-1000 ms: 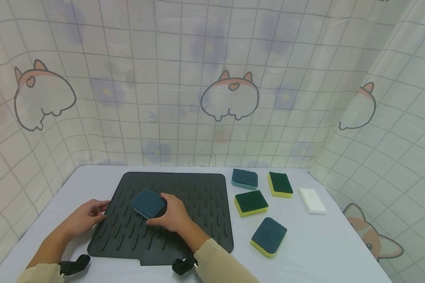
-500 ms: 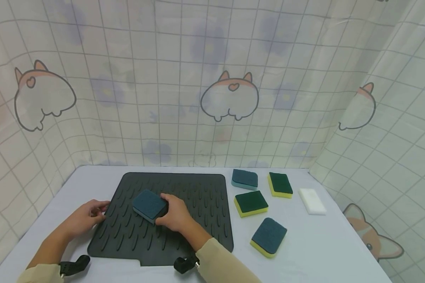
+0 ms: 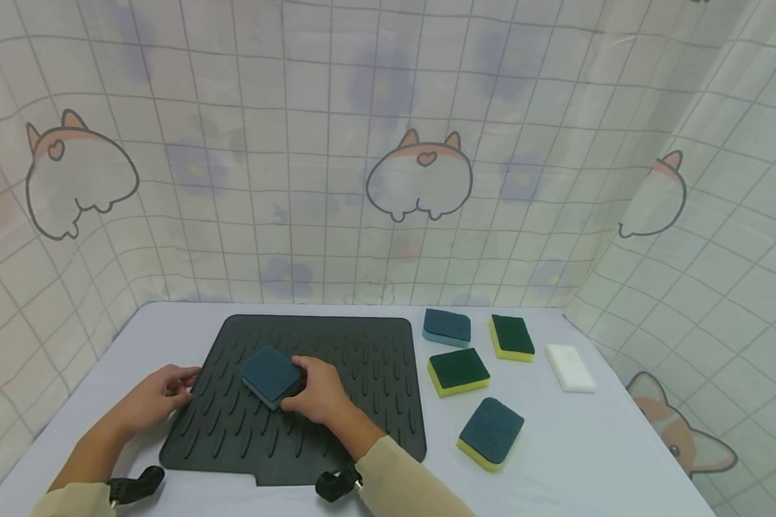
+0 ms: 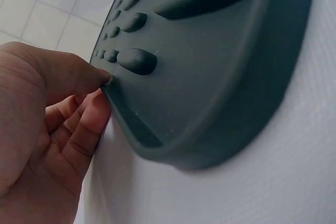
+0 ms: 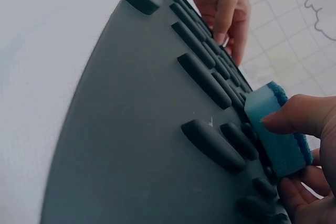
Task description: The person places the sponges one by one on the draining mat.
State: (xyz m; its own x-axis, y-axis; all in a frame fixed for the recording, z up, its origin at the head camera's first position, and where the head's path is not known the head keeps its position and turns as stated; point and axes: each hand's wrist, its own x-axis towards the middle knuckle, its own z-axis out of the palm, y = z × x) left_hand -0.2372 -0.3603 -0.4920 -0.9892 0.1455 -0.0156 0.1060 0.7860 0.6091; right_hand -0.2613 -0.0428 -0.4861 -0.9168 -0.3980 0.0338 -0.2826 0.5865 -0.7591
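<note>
A dark grey drying mat point(image 3: 388, 359) with raised ridges lies on the white table in the head view. My left hand point(image 3: 151, 398) is at its left edge; in the left wrist view, thumb and fingertips pinch the mat's rim point(image 4: 122, 113). On the left half of the mat sits a blue sponge point(image 3: 270, 375) with a darker scouring layer on top. My right hand point(image 3: 323, 391) grips it from the right. In the right wrist view the thumb point(image 5: 286, 119) presses the sponge's light blue side, and other fingers lie at its far side, partly hidden.
Right of the mat lie a blue sponge point(image 3: 447, 326), two green-and-yellow sponges point(image 3: 459, 368), point(image 3: 512, 336) and a blue-topped yellow sponge point(image 3: 491, 431). A white sponge block point(image 3: 570, 368) is farther right. Behind the table hangs a grid-patterned curtain point(image 3: 323, 258).
My right thumb has shifted to the right along the sponge's near side, and the sponge has turned slightly in place. My left hand keeps its place at the mat's edge.
</note>
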